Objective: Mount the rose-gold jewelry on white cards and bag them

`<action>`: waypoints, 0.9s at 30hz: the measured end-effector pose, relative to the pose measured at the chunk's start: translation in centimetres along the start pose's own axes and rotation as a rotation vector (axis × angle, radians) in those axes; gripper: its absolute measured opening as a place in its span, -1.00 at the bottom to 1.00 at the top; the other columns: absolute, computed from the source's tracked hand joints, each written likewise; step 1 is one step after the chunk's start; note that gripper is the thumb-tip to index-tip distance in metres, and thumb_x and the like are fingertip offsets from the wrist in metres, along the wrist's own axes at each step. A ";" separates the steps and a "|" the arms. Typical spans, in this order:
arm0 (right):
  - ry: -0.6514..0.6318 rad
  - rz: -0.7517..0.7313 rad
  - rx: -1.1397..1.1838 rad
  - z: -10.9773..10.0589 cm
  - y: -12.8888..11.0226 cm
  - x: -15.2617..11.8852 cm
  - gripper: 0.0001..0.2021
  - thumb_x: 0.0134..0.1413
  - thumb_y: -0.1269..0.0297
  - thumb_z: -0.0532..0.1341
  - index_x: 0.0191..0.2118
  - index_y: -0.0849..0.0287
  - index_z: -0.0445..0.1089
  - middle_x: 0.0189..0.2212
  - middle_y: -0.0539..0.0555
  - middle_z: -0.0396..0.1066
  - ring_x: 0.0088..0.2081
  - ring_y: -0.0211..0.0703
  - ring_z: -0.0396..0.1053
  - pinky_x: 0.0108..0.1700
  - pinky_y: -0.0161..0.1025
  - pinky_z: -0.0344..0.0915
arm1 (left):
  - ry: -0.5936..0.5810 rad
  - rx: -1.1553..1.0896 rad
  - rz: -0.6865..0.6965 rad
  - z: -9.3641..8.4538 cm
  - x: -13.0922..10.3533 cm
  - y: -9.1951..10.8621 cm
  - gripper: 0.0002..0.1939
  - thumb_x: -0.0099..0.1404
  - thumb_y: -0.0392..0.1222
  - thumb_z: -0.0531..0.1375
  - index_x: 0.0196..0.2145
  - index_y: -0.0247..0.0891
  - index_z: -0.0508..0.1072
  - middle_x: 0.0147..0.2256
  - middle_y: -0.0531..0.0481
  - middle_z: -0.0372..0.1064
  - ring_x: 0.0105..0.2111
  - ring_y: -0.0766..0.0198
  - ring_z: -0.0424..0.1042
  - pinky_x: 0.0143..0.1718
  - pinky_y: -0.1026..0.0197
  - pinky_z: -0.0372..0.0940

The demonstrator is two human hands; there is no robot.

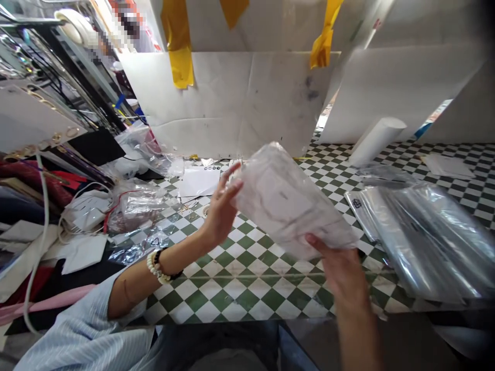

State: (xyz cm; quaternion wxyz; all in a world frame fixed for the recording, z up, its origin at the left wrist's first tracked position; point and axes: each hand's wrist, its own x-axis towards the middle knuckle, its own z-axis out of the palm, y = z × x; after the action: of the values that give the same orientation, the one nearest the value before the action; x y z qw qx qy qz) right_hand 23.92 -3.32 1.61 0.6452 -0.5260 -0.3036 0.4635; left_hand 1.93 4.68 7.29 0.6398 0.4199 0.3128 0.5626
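A clear plastic bag (286, 198) with white contents is held tilted above the checkered table. My right hand (336, 260) grips its lower right corner, the thumb lying on top. At the bag's left edge is my left hand (224, 208), its fingers apart and raised; the fingertips are beside the plastic, and whether they touch it is hard to tell. A beaded bracelet (158, 267) circles my left wrist. Behind my left hand, a white card (199, 181) with small dark marks lies on the table, and small gold-coloured pieces (187, 208) are scattered close by.
Stacked clear plastic sleeves (421, 237) cover the right side of the checkered table (240, 293). A white roll (377, 139) leans behind them. Plastic bags (135, 206), a white cable (42, 206) and papers clutter the left. A white panel (232, 108) with yellow tape stands at the back.
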 end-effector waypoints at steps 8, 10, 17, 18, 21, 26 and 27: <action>0.045 -0.009 -0.208 -3.1 -0.4 2.4 -0.59 -0.45 0.16 0.56 -0.34 0.15 0.57 -0.32 0.09 0.59 -0.28 0.02 0.55 -0.15 -0.04 0.53 | -0.127 0.535 -0.100 -3.1 2.8 -2.9 -0.40 0.16 0.14 0.39 0.06 -0.22 0.48 -0.01 -0.21 0.47 0.00 0.06 0.43 -0.02 0.07 0.35; 0.005 -0.004 -0.221 -2.5 0.0 2.4 -0.59 -0.44 0.18 0.56 -0.33 0.15 0.57 -0.30 0.10 0.59 -0.27 0.02 0.55 -0.15 -0.04 0.53 | -0.027 0.516 -0.092 -3.2 3.1 -4.3 -0.33 0.14 0.13 0.40 0.13 -0.21 0.41 0.07 -0.23 0.41 0.05 0.04 0.39 -0.01 0.06 0.32; 0.048 -0.177 -0.202 -1.3 1.1 2.3 -0.56 -0.16 0.22 0.41 -0.07 0.10 0.47 -0.15 0.10 0.54 -0.08 0.00 0.49 0.10 0.03 0.39 | 0.073 0.313 0.075 -3.0 3.3 -4.6 -0.69 0.09 0.01 0.45 -0.28 -0.19 0.54 -0.31 0.01 0.49 -0.28 0.31 0.43 -0.20 0.27 0.33; 0.064 -0.254 -0.222 -0.9 1.1 2.2 -0.48 -0.09 0.22 0.38 0.07 0.06 0.38 -0.06 0.10 0.50 -0.01 -0.02 0.45 0.15 0.04 0.35 | 0.086 0.284 0.094 -2.9 3.2 -4.5 -0.68 0.08 -0.01 0.46 -0.28 -0.18 0.53 -0.32 0.04 0.48 -0.30 0.34 0.43 -0.21 0.28 0.33; 0.064 -0.518 -0.405 0.4 0.9 1.8 -0.09 -0.12 0.21 0.45 0.34 -0.02 0.01 0.20 0.19 0.26 0.17 0.03 0.32 0.21 0.11 0.28 | 0.109 0.223 0.082 -2.9 2.9 -4.6 -0.61 0.09 -0.02 0.46 -0.18 -0.18 0.49 -0.36 0.05 0.49 -0.33 0.35 0.46 -0.24 0.29 0.35; 0.232 -0.646 -0.602 1.9 0.9 1.8 -0.41 -0.14 0.12 0.49 0.04 0.11 0.36 -0.02 0.17 0.40 0.02 0.02 0.39 0.08 -0.01 0.37 | 0.078 0.231 0.072 -3.2 3.2 -4.8 -0.66 0.19 0.07 0.39 -0.27 -0.23 0.48 -0.40 0.00 0.50 -0.37 0.32 0.46 -0.31 0.26 0.37; 0.256 -0.639 -0.621 1.9 0.9 1.9 -0.59 -0.06 0.11 0.45 -0.11 0.12 0.42 -0.14 0.13 0.45 -0.08 -0.02 0.44 0.00 -0.06 0.39 | 0.063 0.251 0.081 -3.2 3.2 -4.5 -0.67 0.21 0.09 0.37 -0.30 -0.23 0.50 -0.41 -0.01 0.49 -0.39 0.32 0.45 -0.33 0.25 0.37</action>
State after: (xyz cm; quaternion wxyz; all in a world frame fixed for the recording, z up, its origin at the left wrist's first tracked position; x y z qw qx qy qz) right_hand 22.72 -0.82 1.09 0.5999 -0.6274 -0.4929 0.0599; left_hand 1.73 8.39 2.03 0.5488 0.4909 0.3835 0.5575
